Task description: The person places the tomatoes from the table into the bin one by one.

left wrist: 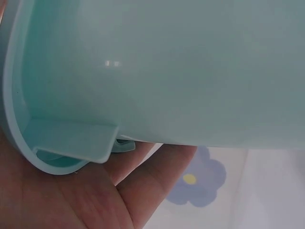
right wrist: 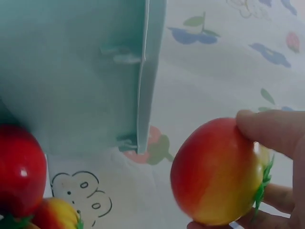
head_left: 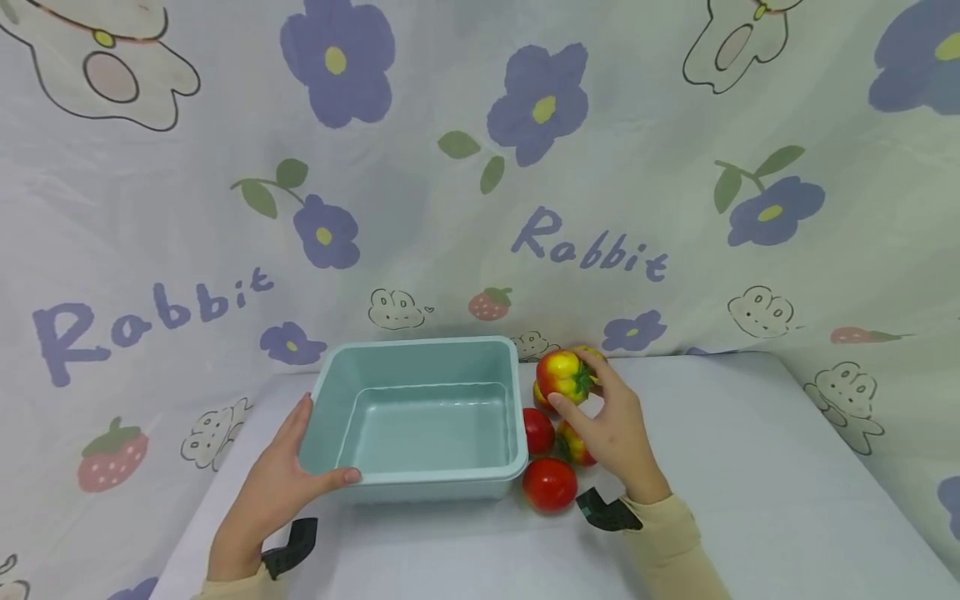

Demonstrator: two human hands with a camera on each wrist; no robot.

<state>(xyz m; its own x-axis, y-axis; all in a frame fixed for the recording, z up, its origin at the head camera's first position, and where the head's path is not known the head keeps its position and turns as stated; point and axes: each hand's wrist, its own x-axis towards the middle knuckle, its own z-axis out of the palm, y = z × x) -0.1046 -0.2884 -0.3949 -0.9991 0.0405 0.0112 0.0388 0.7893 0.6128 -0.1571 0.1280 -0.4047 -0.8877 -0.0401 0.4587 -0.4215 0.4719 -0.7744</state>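
While right hand (head_left: 617, 433) fingers pinch tomato (head_left: 562, 375) mid-frame, left hand (head_left: 277, 492) grips tub (head_left: 420, 483); looks light, smooth, slippery — best cupped round.

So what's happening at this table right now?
A person's left hand grips the near left corner of an empty teal tub. The right hand holds a red-and-yellow tomato in its fingertips just right of the tub. More tomatoes lie on the white table beside the tub.
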